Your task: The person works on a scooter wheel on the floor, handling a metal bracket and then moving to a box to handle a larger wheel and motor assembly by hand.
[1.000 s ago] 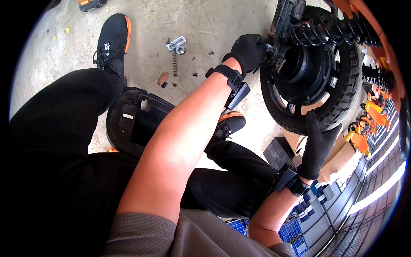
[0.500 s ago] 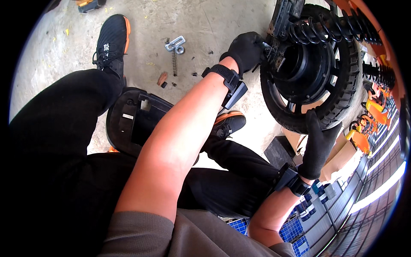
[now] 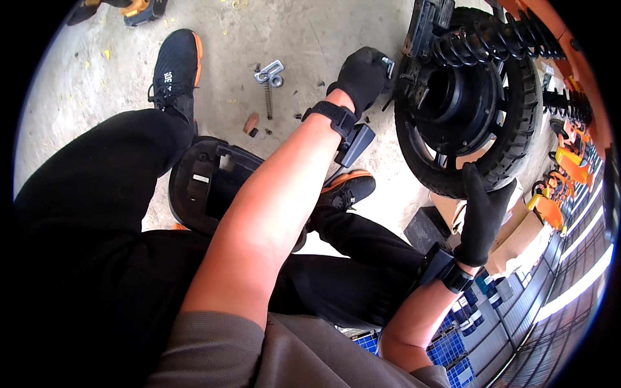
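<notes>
My left hand, in a black glove, is closed on a small silver metal part, mostly covered by the fingers. It is just left of the dark swingarm end, apart from it. My right hand, also gloved in black, grips the near edge of the wheel's knobbly tyre, thumb on the sidewall; its other fingers are hidden behind. Inside the wheel sits a round black hub. A black coil-spring shock absorber crosses above the wheel.
On the concrete floor lie a silver slotted plate, a nut, a long spring and small dark bits. A black plastic cover lies by my legs. Cardboard is beyond my right hand; a yellow-black tool is far left.
My left hand has drawn back leftward from the swingarm end with the silver metal part in it. My right hand stays on the tyre. The view has shifted slightly.
</notes>
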The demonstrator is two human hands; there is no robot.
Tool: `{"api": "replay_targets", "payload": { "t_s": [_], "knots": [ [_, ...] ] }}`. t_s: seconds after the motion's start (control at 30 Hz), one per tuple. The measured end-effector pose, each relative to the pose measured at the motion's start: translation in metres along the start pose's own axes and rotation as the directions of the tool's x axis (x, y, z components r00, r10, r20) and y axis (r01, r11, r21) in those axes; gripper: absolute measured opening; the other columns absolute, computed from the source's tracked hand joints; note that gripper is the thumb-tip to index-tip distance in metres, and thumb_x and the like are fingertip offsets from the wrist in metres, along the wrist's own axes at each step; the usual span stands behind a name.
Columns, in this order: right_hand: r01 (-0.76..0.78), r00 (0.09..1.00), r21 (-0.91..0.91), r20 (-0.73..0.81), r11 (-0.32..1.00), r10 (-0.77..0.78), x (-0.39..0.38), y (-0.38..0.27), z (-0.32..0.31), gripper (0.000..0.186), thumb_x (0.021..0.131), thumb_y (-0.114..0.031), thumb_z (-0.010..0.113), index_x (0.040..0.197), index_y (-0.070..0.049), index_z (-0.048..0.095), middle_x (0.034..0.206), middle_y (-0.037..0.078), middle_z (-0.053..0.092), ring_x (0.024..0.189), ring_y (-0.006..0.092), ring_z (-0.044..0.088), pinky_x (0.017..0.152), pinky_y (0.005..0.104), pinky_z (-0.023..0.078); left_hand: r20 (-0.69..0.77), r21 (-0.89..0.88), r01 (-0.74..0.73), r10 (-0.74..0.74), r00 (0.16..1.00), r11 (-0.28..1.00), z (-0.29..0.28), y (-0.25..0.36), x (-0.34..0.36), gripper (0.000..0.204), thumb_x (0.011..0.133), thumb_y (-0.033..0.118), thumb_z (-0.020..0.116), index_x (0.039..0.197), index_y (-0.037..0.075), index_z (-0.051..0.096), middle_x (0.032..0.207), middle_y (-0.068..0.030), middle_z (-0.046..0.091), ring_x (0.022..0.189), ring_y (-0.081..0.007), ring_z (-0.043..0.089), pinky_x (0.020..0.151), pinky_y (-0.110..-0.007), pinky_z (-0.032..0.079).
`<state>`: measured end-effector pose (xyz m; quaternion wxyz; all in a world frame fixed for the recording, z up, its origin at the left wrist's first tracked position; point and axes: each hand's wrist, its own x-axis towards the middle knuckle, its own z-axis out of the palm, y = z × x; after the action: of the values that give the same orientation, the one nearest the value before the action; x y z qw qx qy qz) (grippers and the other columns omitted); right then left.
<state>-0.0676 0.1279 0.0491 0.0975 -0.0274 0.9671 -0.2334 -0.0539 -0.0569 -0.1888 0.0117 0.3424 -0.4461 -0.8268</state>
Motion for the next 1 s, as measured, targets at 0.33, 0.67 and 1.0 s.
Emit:
{"api": "replay_targets", "payload": {
  "t_s": [0.33,0.67,1.0],
  "knots": [
    [-0.023,0.999,-0.020,0.026,1.000,0.024,-0.004,-0.012,-0.003,0.067,0.083,-0.023,0.078,0.134,0.002,0.044,0.128,0.017,0.055,0.115,0.0250,0.055,0.100,0.0360,0.042,0.040,0.059,0.213,-0.215,0.976,0.975,-0.015,-0.052,-0.030,0.022,0.093,0.012,0.058,0.112,0.004,0.066,0.089,-0.0056,0.067,0.071,-0.0116,0.063,0.066,-0.027,0.055],
    [0.191,0.889,0.156,-0.446,0.969,-0.103,-0.019,-0.040,-0.017,0.045,0.093,-0.005,0.066,0.134,0.003,0.049,0.122,0.014,0.061,0.112,0.0176,0.058,0.097,0.0298,0.046,0.242,-0.194,0.396,-0.347,0.906,0.898,-0.028,-0.030,-0.049,0.021,0.093,0.011,0.063,0.112,0.004,0.060,0.100,-0.0098,0.069,0.086,-0.0195,0.070,0.076,-0.032,0.060],
    [0.171,0.985,0.243,-0.080,0.955,-0.156,-0.034,-0.065,0.006,0.018,0.095,-0.007,0.061,0.112,0.000,0.066,0.091,0.005,0.068,0.082,0.0104,0.062,0.071,0.0256,0.050,0.561,-0.168,0.427,-0.271,0.782,0.888,-0.030,0.011,-0.066,0.022,0.090,0.013,0.071,0.107,0.000,0.066,0.102,-0.0109,0.071,0.088,-0.0205,0.069,0.080,-0.033,0.058]
  ]
}}
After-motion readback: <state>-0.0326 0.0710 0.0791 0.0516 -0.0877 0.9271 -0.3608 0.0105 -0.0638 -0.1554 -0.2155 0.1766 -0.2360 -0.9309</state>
